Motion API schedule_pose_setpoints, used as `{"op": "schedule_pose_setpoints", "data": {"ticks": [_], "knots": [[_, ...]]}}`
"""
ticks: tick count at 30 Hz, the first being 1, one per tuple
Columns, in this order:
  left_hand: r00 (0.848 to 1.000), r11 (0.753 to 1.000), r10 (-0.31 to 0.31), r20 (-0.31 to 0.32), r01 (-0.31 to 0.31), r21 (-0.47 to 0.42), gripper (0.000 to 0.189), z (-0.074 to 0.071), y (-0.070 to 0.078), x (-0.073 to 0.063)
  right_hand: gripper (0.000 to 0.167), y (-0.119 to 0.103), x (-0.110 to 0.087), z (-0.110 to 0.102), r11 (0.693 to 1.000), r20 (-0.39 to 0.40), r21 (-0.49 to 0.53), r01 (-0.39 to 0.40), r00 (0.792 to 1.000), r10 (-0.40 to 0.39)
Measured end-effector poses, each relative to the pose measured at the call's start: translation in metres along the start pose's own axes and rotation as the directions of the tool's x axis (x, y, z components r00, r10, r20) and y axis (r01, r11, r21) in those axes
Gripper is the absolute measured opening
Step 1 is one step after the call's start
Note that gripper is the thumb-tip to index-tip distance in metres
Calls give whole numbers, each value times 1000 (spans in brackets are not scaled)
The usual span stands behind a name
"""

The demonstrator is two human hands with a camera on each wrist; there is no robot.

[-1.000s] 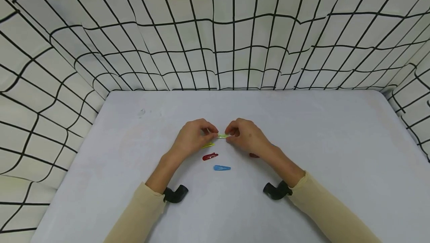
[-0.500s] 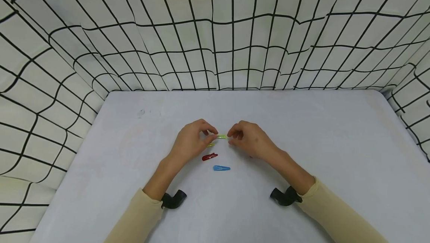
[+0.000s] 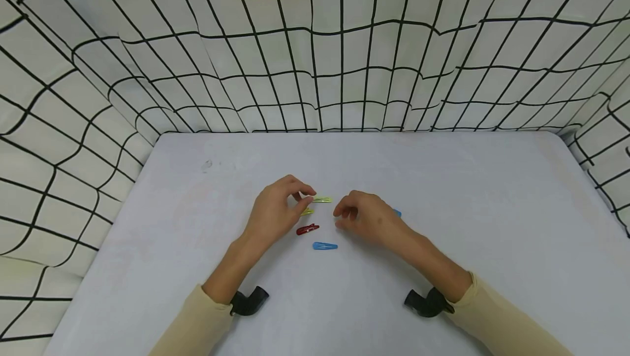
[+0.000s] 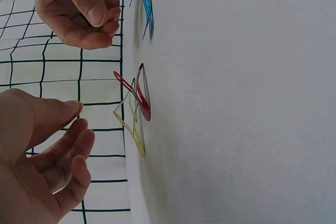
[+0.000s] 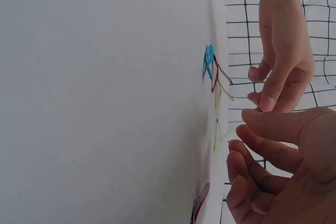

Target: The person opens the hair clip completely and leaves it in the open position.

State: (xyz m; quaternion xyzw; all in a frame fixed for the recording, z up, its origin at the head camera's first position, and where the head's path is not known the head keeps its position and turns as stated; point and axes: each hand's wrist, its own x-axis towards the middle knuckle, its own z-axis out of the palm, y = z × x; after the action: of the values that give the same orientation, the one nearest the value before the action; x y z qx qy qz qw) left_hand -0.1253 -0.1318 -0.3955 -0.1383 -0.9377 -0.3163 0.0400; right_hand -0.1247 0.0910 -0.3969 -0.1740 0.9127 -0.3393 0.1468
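Snap hair clips lie on the white table between the hands. The left hand (image 3: 275, 208) has relaxed fingers by the left end of a green hair clip (image 3: 322, 199); its thumb and fingertips hold nothing in the left wrist view. Partly behind its thumb is a yellow hair clip (image 3: 307, 211), with a red hair clip (image 3: 307, 229) and a blue hair clip (image 3: 325, 246) nearer the person. To the right, the right hand (image 3: 371, 216) hovers with loosely bent fingers, nothing held. It mostly covers a second blue clip (image 3: 398, 213). Below it lies another red clip (image 5: 200, 202).
A black net (image 3: 342, 50) over white cloth walls the far side and both sides of the table (image 3: 492, 208). Black curved mounts (image 3: 250, 301) sit at both wrists, by the cream sleeves.
The right hand has drawn back from the green clip, toward the person, uncovering part of a blue clip and hiding the right-hand red one. The left hand has shifted slightly left, showing more green clip.
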Motion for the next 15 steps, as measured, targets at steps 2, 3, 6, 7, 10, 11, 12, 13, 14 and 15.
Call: {"op": "schedule_pose_setpoints", "data": {"ticks": [2, 3, 6, 7, 10, 11, 12, 13, 14, 15], "knots": [[1000, 1000, -5, -1, 5, -11, 12, -1, 2, -3, 14, 0, -3, 1, 1000, 6, 8, 10, 1000, -11], [1000, 1000, -8, 2, 8, -17, 12, -1, 2, -4, 14, 1, -4, 2, 1000, 9, 12, 18, 1000, -18], [1000, 1000, -7, 12, 7, -29, 13, -2, 5, -9, 14, -1, -7, 4, 999, 16, 21, 37, 999, -37], [1000, 999, -5, 16, 6, -32, 13, -2, 6, -10, 14, -1, -8, 5, 999, 19, 24, 41, 999, -41], [1000, 1000, 0, 27, 0, -31, 12, -1, 7, -15, 14, -4, -10, 8, 998, 32, 28, 51, 998, -52], [1000, 999, 3, 29, -2, -32, 12, 0, 8, -16, 14, -4, -10, 8, 998, 37, 26, 53, 998, -54], [999, 999, 3, 32, -2, -32, 11, 1, 8, -18, 14, -5, -11, 9, 998, 39, 23, 54, 998, -55], [999, 1000, 6, 34, -4, -30, 11, 2, 8, -19, 14, -6, -11, 10, 998, 42, 19, 52, 998, -53], [999, 1000, 9, 35, -8, -27, 11, 2, 8, -20, 14, -6, -11, 10, 999, 45, 14, 50, 998, -51], [999, 1000, 13, 35, -12, -26, 11, 4, 7, -21, 14, -7, -12, 10, 999, 47, 9, 43, 998, -44]]}}
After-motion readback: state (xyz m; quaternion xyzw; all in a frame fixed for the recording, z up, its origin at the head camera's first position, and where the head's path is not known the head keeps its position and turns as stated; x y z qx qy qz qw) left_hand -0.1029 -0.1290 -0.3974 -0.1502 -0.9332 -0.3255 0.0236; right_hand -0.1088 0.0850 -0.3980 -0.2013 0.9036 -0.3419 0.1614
